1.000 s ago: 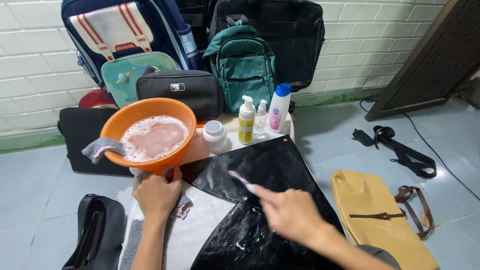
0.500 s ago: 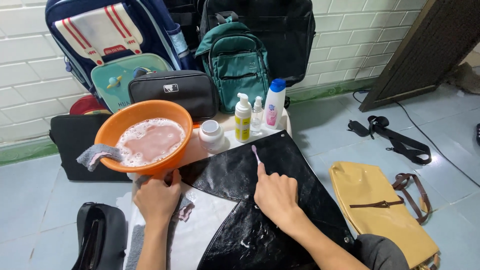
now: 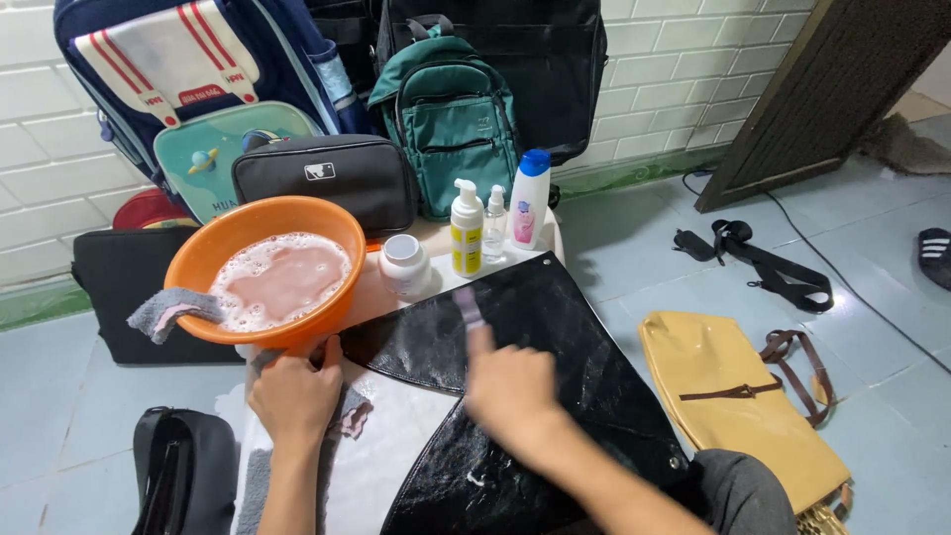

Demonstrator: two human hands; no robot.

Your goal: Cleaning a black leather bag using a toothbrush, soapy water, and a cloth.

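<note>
While your right hand (image 3: 512, 388) grips a pink toothbrush (image 3: 469, 308), blurred, its head over the black glossy bag (image 3: 535, 327) spread across the small worktop (image 3: 436, 243), your left hand (image 3: 295, 394) presses flat, fingers closed, on a grey cloth (image 3: 349, 416) at the bag's left edge. The two hands sit apart, the bag's dark panel between them. Just beyond your left hand stands an orange basin (image 3: 263, 223) of pinkish foamy water, a grey rag (image 3: 163, 309) draped over its rim. Behind the bag stand a white jar (image 3: 404, 264), a yellow pump bottle (image 3: 466, 231), a clear spray bottle (image 3: 494, 224) and a white bottle with a blue cap (image 3: 528, 201). A yellow bag (image 3: 728, 396) lies on the floor to your right.
</note>
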